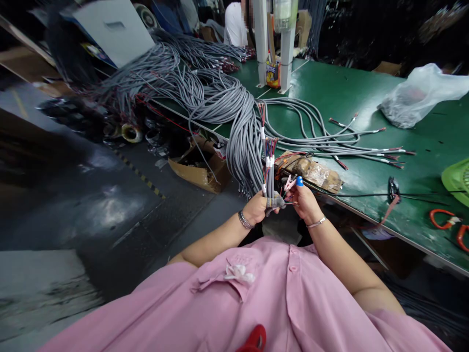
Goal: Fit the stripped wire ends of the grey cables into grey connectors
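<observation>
Several grey cable ends (269, 166) stand upright in your left hand (258, 208), fingers wrapped around them just off the green bench's (348, 93) edge. Your right hand (304, 200) pinches their thin coloured wires (287, 186), one fingertip blue-capped.

We see even overhead light on the green table (351, 93), bright and fairly sharp, with pale glare on the plastic bag (421, 95). The floor (110, 205) at left lies dim, smeared by motion blur and patchy reflections. Wide-angle distortion bends the edges, and the far background sinks into near black.
</observation>
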A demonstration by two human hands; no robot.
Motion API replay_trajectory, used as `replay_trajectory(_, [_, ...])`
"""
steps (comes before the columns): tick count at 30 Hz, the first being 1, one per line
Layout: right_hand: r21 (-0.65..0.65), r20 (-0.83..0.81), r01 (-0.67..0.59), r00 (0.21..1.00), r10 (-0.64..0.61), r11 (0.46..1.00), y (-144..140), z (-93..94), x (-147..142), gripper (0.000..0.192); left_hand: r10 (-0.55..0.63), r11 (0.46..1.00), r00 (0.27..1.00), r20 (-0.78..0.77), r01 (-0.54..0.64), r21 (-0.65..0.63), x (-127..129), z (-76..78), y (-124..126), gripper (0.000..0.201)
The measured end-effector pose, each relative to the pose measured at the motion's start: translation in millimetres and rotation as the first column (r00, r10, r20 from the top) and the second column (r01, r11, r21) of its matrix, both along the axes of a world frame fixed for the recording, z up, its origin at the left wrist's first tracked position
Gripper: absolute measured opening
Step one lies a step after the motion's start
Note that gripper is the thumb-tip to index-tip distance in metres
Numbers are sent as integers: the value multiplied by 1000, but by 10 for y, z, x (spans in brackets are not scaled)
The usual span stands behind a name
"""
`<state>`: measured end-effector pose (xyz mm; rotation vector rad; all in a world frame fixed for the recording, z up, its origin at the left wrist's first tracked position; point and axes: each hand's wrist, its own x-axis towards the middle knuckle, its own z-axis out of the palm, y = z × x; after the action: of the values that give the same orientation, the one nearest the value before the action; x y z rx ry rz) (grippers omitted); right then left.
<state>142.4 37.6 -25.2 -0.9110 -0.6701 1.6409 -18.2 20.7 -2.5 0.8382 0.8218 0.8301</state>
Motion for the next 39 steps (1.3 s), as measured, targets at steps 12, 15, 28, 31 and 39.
replay_trajectory(12, [-118,-91,91,991,-102,989,46,86,-152,50,-143,988,990,12,144,-54,13,-96,172,28])
replay_trajectory(15, [-111,-94,64,993,-74,992,41,90,-153,49,-155,987,988,19,156,-48,25,-114,177,25])
replay_trajectory(28, [-98,-125,-57,991,44,994,-44,29,-48,50,38,999,999,31,-38,3,32,-36,-71,25])
replay_trajectory(31, [-76,-110,-13,994,5,997,-64,52,-42,37,142,988,989,43,-145,62,62,-40,-168,22])
replay_trajectory(39, [-64,-45,44,998,-47,997,-16,68,-79,41,207,975,976,62,-211,64,105,-16,-136,25])
